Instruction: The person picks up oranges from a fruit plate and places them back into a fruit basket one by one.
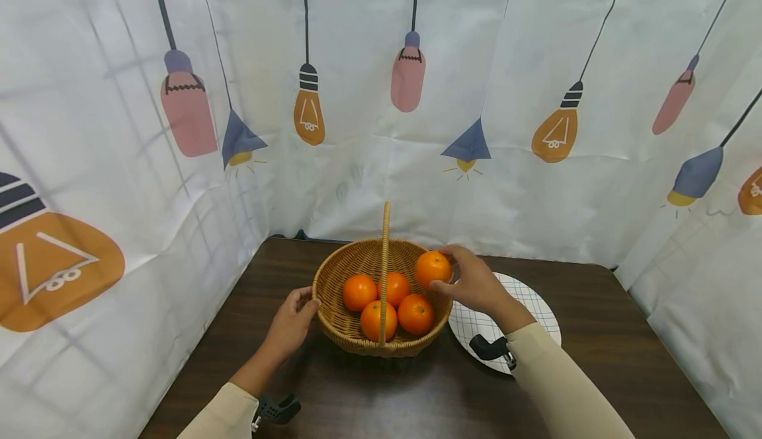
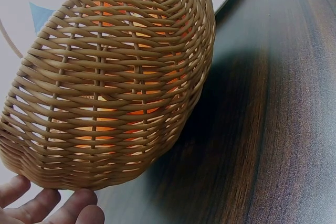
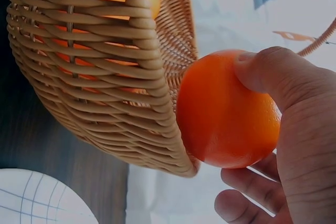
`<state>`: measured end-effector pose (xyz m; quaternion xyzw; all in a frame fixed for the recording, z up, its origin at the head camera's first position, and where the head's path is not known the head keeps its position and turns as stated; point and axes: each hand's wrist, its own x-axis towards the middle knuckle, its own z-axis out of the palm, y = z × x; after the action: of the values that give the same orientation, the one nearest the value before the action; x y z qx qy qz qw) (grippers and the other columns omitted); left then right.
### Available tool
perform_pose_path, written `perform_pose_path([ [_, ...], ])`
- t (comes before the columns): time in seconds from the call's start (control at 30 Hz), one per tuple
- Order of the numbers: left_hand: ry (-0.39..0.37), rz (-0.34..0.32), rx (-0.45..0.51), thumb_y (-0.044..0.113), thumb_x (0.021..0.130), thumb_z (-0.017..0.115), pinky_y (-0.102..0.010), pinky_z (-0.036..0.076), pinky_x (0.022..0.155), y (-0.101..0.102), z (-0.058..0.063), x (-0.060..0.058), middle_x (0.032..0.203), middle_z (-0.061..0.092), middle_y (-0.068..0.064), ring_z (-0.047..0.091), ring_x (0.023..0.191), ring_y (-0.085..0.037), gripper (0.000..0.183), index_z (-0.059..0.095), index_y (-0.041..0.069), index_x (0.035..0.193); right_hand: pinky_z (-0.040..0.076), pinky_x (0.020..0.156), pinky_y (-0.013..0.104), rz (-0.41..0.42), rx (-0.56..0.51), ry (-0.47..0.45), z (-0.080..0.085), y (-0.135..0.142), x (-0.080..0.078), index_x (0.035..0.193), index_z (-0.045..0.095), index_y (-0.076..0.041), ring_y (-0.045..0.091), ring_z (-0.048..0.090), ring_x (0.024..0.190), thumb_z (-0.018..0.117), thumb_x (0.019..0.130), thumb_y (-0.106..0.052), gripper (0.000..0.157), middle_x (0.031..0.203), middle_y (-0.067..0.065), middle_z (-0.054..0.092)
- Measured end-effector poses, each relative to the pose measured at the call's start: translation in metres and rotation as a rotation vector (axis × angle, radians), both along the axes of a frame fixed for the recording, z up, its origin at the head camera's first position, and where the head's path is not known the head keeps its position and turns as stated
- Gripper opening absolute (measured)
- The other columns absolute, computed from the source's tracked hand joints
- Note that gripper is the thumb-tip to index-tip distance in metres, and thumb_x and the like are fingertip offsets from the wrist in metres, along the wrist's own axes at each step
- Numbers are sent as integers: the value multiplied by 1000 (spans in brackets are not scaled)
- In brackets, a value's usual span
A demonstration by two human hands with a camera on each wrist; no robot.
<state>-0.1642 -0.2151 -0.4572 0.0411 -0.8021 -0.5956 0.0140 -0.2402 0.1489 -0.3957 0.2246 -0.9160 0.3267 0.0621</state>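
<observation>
A woven wicker basket (image 1: 339, 333) with a tall arched handle (image 1: 385, 227) stands on the table with several oranges (image 1: 360, 292) inside. My right hand (image 1: 473, 283) grips another orange (image 1: 433, 268) above the basket's right rim. In the right wrist view the thumb lies on top of this orange (image 3: 228, 111) and fingers show beneath it, while its lower side overlaps the rim. On the opposite side, my left hand (image 1: 294, 320) touches the basket. The left wrist view shows its fingertips (image 2: 79, 203) against the outer wicker wall (image 2: 105, 93), not wrapped round it.
A round white plate (image 1: 544, 317) with a blue grid pattern lies right of the basket, partly under my right forearm. The dark wooden table (image 1: 619, 340) reaches back to a white curtain (image 1: 357, 181) printed with lamps, which also hangs along both sides.
</observation>
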Motion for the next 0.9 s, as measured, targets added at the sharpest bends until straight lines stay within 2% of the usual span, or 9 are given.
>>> perform_pose_path([
  [0.13, -9, 1, -7, 31, 96, 51, -48, 49, 82, -1, -2, -1, 132, 48, -12, 52, 111, -29, 45, 41, 11, 135, 49, 73, 32, -3, 9, -14, -1, -3, 0, 131, 48, -26, 11, 54, 89, 74, 73, -52, 68, 120, -8, 50],
  [0.23, -10, -7, -12, 29, 97, 50, -43, 50, 80, 4, 15, 8, 133, 47, -17, 52, 111, -30, 47, 40, 6, 136, 49, 76, 34, -4, 20, -28, -1, -4, 0, 133, 47, -24, 12, 54, 93, 74, 74, -50, 70, 119, -8, 52],
  [0.37, -11, -15, -19, 26, 98, 49, -38, 51, 78, 12, 37, 20, 134, 45, -22, 51, 112, -32, 48, 38, 0, 137, 47, 86, 43, 15, 38, -22, -3, -4, 1, 136, 46, -19, 19, 54, 104, 74, 78, -44, 69, 122, 0, 55],
  [0.47, -13, -18, -13, 24, 98, 49, -39, 51, 78, 10, 34, 17, 134, 45, -21, 51, 112, -33, 48, 38, -1, 137, 43, 92, 47, 17, 46, -2, -3, -1, 3, 135, 47, -18, 23, 52, 112, 73, 79, -42, 67, 126, 3, 54],
  [0.73, -21, 0, -11, 31, 96, 52, -44, 50, 80, 1, 6, 0, 133, 47, -15, 51, 111, -28, 48, 40, 7, 137, 41, 95, 49, -33, 64, -9, -10, 14, 11, 136, 47, -16, 23, 49, 117, 71, 80, -44, 68, 129, 1, 51],
  [0.9, -6, 10, -24, 34, 95, 53, -46, 50, 80, 1, 2, -1, 132, 48, -14, 52, 109, -28, 48, 42, 9, 135, 43, 93, 48, -51, 77, -3, -17, 25, 15, 136, 45, -15, 24, 51, 114, 71, 81, -43, 68, 127, 3, 53],
])
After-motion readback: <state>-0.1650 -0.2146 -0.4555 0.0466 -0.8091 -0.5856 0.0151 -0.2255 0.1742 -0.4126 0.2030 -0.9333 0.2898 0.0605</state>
